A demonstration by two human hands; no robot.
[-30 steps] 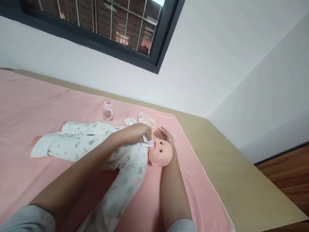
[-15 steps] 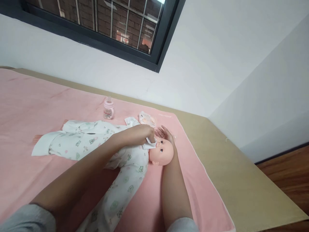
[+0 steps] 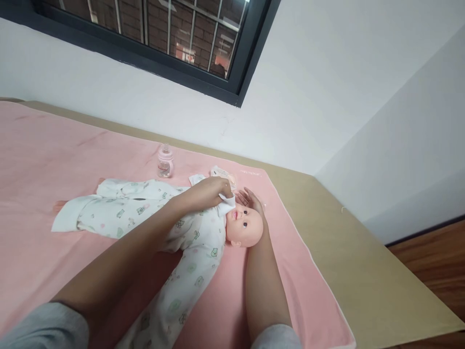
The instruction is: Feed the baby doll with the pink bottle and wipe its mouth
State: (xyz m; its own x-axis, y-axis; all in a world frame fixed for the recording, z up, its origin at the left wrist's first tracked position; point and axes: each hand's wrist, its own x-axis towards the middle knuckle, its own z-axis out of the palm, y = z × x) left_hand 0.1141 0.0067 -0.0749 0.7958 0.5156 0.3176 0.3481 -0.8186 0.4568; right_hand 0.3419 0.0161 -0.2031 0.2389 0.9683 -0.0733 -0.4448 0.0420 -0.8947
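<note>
A baby doll (image 3: 248,227) in white printed pajamas lies on its back, head toward the right. My left hand (image 3: 213,191) is closed on a white wipe (image 3: 226,205), which hangs at the doll's chin and neck. The doll's mouth and both eyes show. Around the top and far side of the head lies my right hand (image 3: 254,200), fingers stretched out and slightly curved; the forearm runs along the crown. Part of that hand is hidden behind the head.
A pink mat (image 3: 119,145) covers much of the tan tabletop (image 3: 348,271). Beyond the doll stand a clear baby bottle (image 3: 165,162) with a pink collar and, further right, a small wipes packet (image 3: 222,175). White walls (image 3: 298,121) and a dark-framed window (image 3: 232,92) border the table.
My left hand has lifted slightly away from the doll's face with the wipe, so the doll's mouth is now uncovered. My right hand stays at the head.
</note>
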